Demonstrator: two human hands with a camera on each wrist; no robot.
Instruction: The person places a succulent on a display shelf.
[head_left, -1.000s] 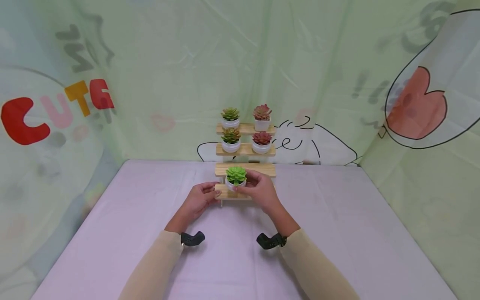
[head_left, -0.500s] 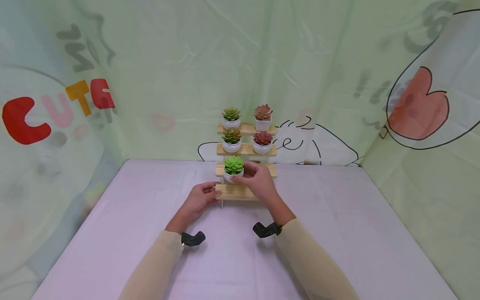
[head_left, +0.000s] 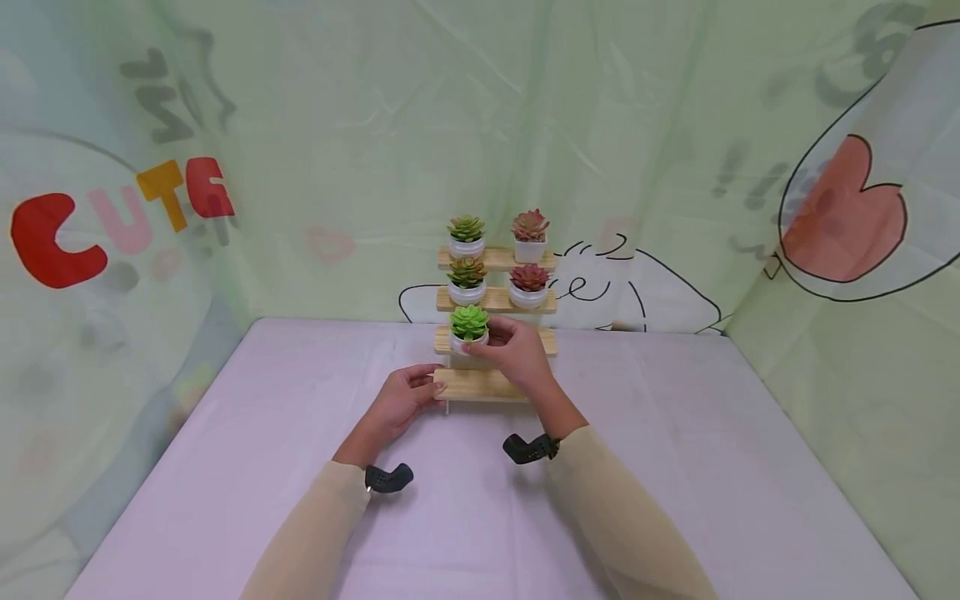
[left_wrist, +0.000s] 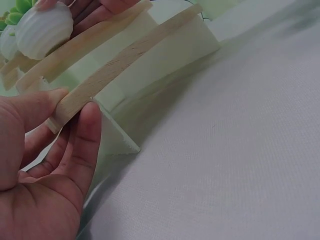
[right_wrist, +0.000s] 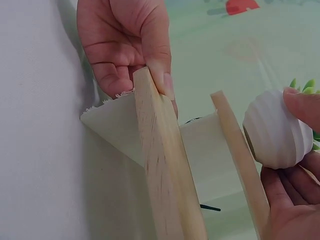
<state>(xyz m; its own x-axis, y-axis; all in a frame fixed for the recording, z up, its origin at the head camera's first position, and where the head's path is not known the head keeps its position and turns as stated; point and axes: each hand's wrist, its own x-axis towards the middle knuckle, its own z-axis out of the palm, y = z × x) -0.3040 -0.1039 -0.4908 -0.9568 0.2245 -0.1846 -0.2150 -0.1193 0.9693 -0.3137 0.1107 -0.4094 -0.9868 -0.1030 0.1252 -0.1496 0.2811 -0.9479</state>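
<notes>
A bright green potted succulent in a ribbed white pot is at the left end of the second step from the bottom of a wooden plant stand. My right hand grips the pot between thumb and fingers. In the right wrist view the pot's base is very close to the step; whether it touches cannot be told. My left hand pinches the left end of the lowest step, thumb on top and fingers below.
Two succulents, a green one and a pinkish one, stand on the top step. A brownish-green one and a dark red one share the step below. A pale cloth covers the table; printed curtains surround it.
My right hand has lifted the green succulent from above the lowest step up and back to the second step. My left hand has kept its hold on the stand.
</notes>
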